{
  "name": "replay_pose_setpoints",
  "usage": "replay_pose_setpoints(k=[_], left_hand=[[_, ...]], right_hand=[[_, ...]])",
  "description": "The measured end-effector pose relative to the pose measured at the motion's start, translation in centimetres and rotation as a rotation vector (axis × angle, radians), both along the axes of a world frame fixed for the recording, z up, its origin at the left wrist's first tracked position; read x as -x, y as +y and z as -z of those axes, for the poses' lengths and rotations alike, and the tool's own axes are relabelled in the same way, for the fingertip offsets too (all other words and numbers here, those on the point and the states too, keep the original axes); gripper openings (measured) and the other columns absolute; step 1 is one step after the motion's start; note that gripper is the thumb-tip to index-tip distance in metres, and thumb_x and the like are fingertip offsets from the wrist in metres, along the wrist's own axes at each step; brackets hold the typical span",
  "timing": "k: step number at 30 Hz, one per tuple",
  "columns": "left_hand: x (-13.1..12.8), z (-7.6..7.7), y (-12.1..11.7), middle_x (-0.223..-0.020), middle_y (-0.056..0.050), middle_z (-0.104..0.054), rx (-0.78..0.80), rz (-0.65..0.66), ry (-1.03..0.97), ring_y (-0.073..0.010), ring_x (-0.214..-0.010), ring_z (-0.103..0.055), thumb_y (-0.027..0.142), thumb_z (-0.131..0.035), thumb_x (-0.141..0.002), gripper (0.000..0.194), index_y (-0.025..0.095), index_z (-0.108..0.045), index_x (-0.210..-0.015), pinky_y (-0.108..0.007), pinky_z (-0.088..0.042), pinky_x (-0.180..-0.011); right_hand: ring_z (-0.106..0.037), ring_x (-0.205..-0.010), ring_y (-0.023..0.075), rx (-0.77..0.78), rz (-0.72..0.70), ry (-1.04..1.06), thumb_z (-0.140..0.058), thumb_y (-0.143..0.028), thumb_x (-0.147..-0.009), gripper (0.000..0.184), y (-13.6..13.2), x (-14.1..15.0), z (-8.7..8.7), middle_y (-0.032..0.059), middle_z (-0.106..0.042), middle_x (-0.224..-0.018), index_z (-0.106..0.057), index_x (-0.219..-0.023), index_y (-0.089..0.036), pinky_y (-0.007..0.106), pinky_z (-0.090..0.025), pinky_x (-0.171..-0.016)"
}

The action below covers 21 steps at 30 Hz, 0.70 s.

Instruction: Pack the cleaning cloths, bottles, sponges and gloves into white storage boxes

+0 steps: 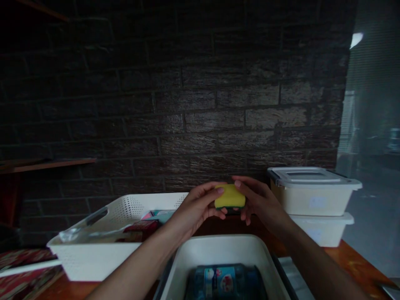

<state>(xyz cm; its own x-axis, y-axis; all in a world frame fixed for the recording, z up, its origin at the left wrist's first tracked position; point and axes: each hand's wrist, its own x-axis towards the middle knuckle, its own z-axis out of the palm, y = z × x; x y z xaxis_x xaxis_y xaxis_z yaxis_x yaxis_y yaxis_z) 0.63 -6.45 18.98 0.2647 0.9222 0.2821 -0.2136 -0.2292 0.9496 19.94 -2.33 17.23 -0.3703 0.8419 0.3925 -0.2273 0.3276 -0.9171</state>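
Note:
A yellow sponge (230, 196) with a dark green underside is held up between my two hands. My left hand (203, 201) grips its left end, thumb on the yellow face and fingers beneath. On the right end, my right hand (258, 199) pinches it the same way. Below and nearer to me stands an uncovered white bin (218, 246). Inside it lies a dark bottle-like container (226, 283) with a blue label; its lower part is cut off by the frame edge.
A white perforated basket (96, 254) with packets stands at the left. Two lidded white boxes (312, 196) are stacked at the right on the wooden table (353, 262). A dark brick wall (200, 104) rises behind. A wooden shelf (50, 165) juts out at far left.

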Motion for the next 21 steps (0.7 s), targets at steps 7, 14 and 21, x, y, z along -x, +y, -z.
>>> replay_pose_setpoints(k=[7,14,21], left_hand=[[0.5,-0.3,-0.3,-0.113,-0.017,-0.072,0.115,-0.029,-0.18,-0.0171,-0.073,-0.073,0.027,-0.067,-0.093,0.029,0.01,-0.069,-0.117,-0.027,-0.064,-0.067],[1.4,-0.4,-1.7,-0.133,-0.011,-0.065,-0.105,0.058,-0.116,-0.0316,-0.129,-0.059,0.016,-0.071,-0.087,0.055,0.024,-0.058,-0.14,-0.045,-0.049,-0.11],[1.3,0.6,-0.9,-0.124,-0.007,-0.071,-0.245,-0.027,0.04,-0.0279,-0.12,-0.065,0.02,-0.074,-0.088,0.044,0.028,-0.065,-0.131,-0.046,-0.048,-0.11]], right_hand=[[-0.07,-0.064,0.0167,-0.091,-0.189,-0.001,-0.079,-0.038,-0.084,0.058,0.0,-0.6,0.0,0.0059,-0.073,-0.085,-0.058,-0.135,-0.019,0.028,-0.058,-0.055],[-0.073,-0.063,0.0191,-0.044,-0.169,0.056,-0.078,-0.041,-0.085,0.054,-0.2,-1.3,0.2,0.0104,-0.077,-0.087,-0.062,-0.132,-0.018,0.028,-0.059,-0.054],[-0.074,-0.065,0.0212,-0.031,-0.214,0.073,-0.077,-0.04,-0.087,0.057,-0.7,-1.5,0.5,0.0136,-0.078,-0.092,-0.06,-0.137,-0.02,0.028,-0.058,-0.053]])
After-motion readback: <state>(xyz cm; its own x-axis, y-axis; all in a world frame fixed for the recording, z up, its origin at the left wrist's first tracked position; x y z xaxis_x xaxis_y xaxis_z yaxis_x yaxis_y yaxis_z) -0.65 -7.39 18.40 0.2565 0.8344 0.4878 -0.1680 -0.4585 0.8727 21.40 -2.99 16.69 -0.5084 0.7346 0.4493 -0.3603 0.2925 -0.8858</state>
